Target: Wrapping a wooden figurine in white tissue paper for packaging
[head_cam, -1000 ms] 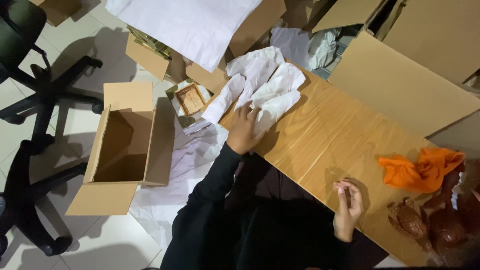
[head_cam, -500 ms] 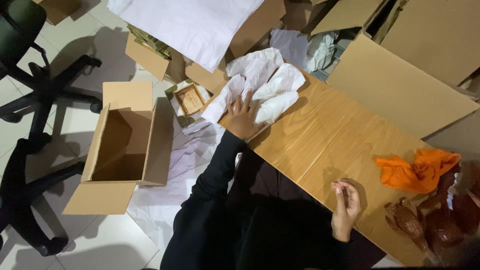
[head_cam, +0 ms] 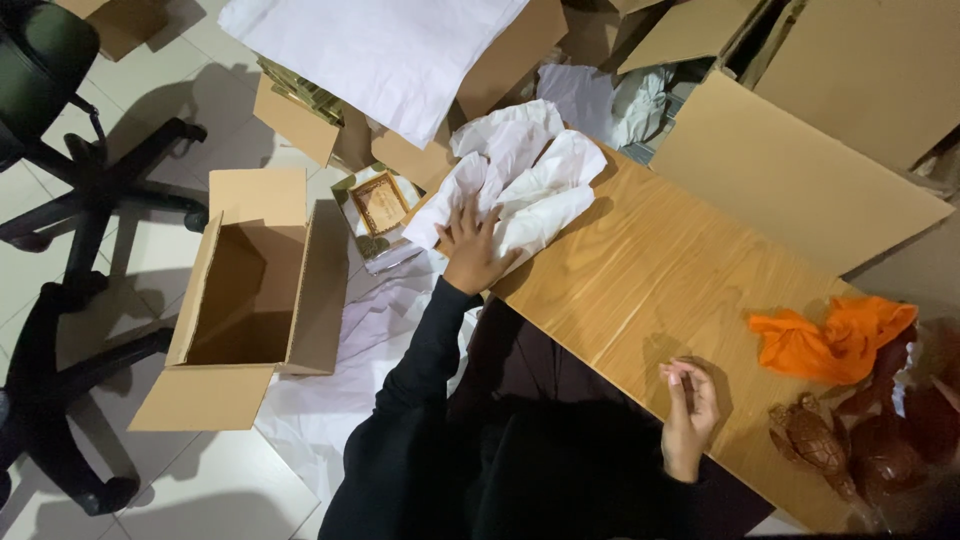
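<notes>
My left hand lies flat with fingers spread on a pile of crumpled white paper at the left end of a wooden table. My right hand hovers near the table's front edge, fingers loosely curled, with nothing visible in it. To its right are brown carved figures, one a turtle, and an orange cloth.
An open empty cardboard box stands on the tiled floor at left, over white paper sheets. More cardboard leans behind the table. A framed object lies in a small box. Black office chair bases sit far left.
My left hand has slid further onto the white paper pile, pressing it. My right hand stays near the table's edge, little changed.
</notes>
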